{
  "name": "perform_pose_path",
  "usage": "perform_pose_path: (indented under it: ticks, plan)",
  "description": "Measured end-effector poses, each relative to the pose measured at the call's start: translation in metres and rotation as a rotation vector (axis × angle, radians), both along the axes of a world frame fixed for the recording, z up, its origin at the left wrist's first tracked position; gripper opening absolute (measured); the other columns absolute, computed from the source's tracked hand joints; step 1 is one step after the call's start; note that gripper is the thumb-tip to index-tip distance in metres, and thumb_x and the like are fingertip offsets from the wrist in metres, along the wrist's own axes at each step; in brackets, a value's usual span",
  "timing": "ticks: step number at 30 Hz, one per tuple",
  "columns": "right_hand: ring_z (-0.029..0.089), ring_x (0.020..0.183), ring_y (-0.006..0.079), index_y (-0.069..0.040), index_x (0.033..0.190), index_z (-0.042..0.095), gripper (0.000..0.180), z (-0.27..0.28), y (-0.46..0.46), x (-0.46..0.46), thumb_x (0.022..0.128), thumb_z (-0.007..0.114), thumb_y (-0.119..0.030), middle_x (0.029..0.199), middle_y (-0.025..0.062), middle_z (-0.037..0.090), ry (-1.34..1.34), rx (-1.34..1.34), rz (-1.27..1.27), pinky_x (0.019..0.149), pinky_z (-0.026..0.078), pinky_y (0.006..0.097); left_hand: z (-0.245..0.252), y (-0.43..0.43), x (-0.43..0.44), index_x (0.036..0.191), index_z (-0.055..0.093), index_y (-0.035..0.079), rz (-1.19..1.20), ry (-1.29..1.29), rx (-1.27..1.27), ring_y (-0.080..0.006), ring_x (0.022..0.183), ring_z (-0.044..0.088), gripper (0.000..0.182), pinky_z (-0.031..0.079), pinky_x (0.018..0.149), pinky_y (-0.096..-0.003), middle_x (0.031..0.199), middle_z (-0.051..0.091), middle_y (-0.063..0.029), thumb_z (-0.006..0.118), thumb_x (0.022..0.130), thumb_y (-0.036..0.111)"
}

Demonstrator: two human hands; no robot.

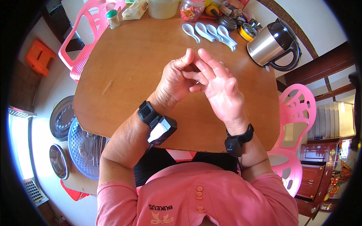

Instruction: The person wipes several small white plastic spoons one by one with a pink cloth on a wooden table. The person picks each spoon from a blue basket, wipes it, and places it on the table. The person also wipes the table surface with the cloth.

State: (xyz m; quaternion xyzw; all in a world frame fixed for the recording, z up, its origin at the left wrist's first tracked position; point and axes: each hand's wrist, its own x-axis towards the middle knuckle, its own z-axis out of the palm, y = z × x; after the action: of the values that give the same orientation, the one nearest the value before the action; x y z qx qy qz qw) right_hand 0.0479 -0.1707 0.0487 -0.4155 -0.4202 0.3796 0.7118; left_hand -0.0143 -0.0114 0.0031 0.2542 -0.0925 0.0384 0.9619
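Note:
My left hand (176, 77) and my right hand (222, 90) are raised over the brown wooden table (127, 70), meeting at the fingers. The right palm is turned up, its fingers spread, and nothing lies on it. On the left hand the thumb points up while the fingers bend in and are partly hidden behind the right hand's fingers. A small pinkish-red thing (228, 72) peeks out behind the right hand; what it is cannot be told. Beyond the hands lie white soup spoons, one single spoon (190, 31) and several in stacks (215, 32).
An electric kettle (273, 45) stands at the right edge. Along the back are a plastic jar (192, 11), a pale tub (163, 8) and a green-capped toothpick holder (113, 19). Pink chairs (297, 104) flank the table. At lower left sits a blue basket (76, 152) with cutlery.

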Motion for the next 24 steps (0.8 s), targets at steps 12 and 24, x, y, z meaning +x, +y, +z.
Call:
perform_pose_path:
  ticks: [12,24]
  plan:
    - [0.056,0.128,0.0269,0.0,0.158,0.026,0.087,0.007,0.002,0.005,0.1,0.044,-0.063,0.155,0.0134,0.042,0.045,-0.079,0.014,0.084,0.051,0.03,0.02,-0.013,0.0,0.119,0.062,0.001,0.181,0.086,0.141,-0.0207,0.083,0.067,0.045,0.053,0.07,-0.031,0.108,0.069,-0.0119,0.064,0.098,0.04]
    - [0.053,0.131,0.0289,-0.002,0.156,0.033,0.09,-0.006,0.005,0.011,0.097,0.047,-0.067,0.154,0.0163,0.042,0.105,0.015,-0.023,0.104,0.043,0.041,0.008,-0.008,0.006,0.11,0.064,0.008,0.106,0.094,0.106,-0.0242,0.094,0.065,0.04,0.053,0.083,-0.0416,0.103,0.068,-0.0096,0.058,0.1,0.046]
